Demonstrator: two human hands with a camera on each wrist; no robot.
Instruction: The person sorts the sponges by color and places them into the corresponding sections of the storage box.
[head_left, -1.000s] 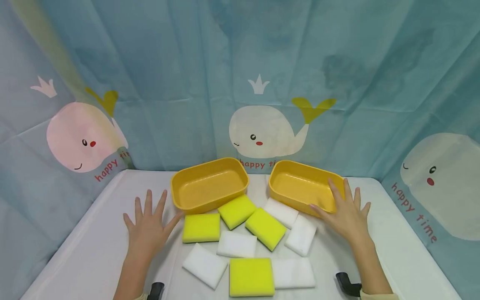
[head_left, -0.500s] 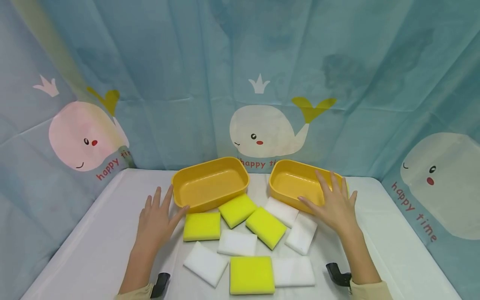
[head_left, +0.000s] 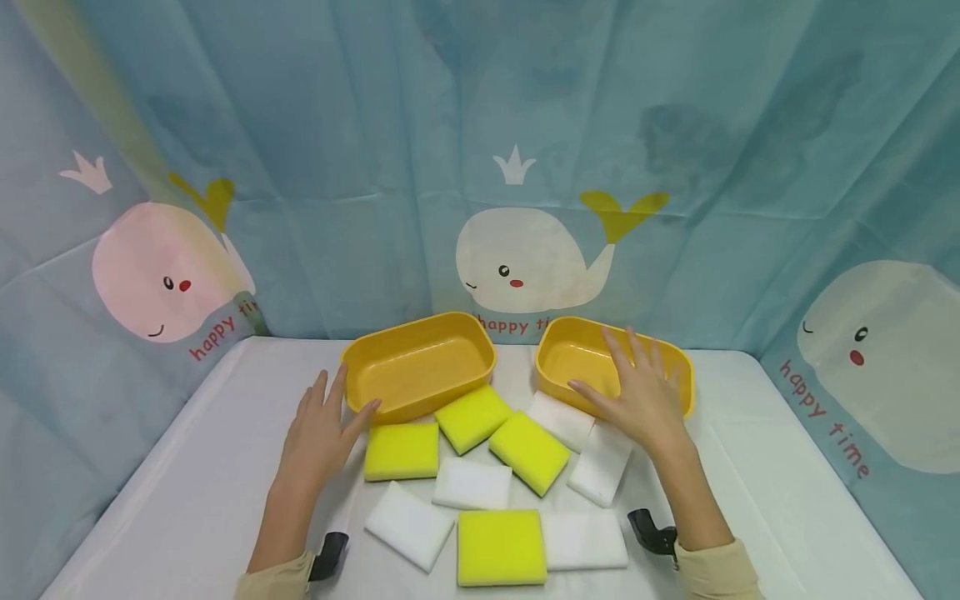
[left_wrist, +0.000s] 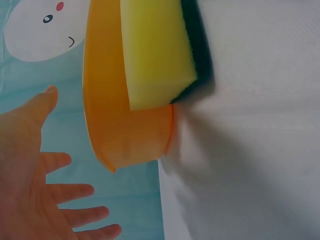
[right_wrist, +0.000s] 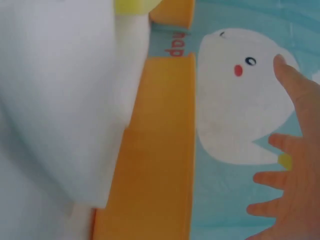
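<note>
On the far left, a pink whale (head_left: 165,275) is printed on the blue curtain (head_left: 322,108) behind the white tabletop (head_left: 187,483); next comes the left hand (head_left: 318,433), fingers spread and holding nothing, its thumb near the left tray (head_left: 420,367) – the left wrist view shows a gap between them; a tan sleeve and a black fitting (head_left: 328,557) sit at that wrist.

The left tray is yellow-orange and stands at the back, angled; just in front of it lies the left yellow sponge (head_left: 401,450), and nearer the person the slanted white block (head_left: 411,525); the middle white block (head_left: 472,485) lies flat to the right of these; the upper yellow sponge (head_left: 472,418) lies close against the left tray's front; the near yellow sponge (head_left: 502,547) is beside the near white block (head_left: 584,540); the central yellow sponge (head_left: 529,452) lies turned between the other blocks.

Further right, the back white block (head_left: 562,421) lies before the right tray (head_left: 573,354), with the right-hand white block (head_left: 602,463) next to it; the right hand (head_left: 637,396) is over that tray – fingers apart, nothing in its grasp; beyond, a pale whale (head_left: 877,367) shows on the curtain.
</note>
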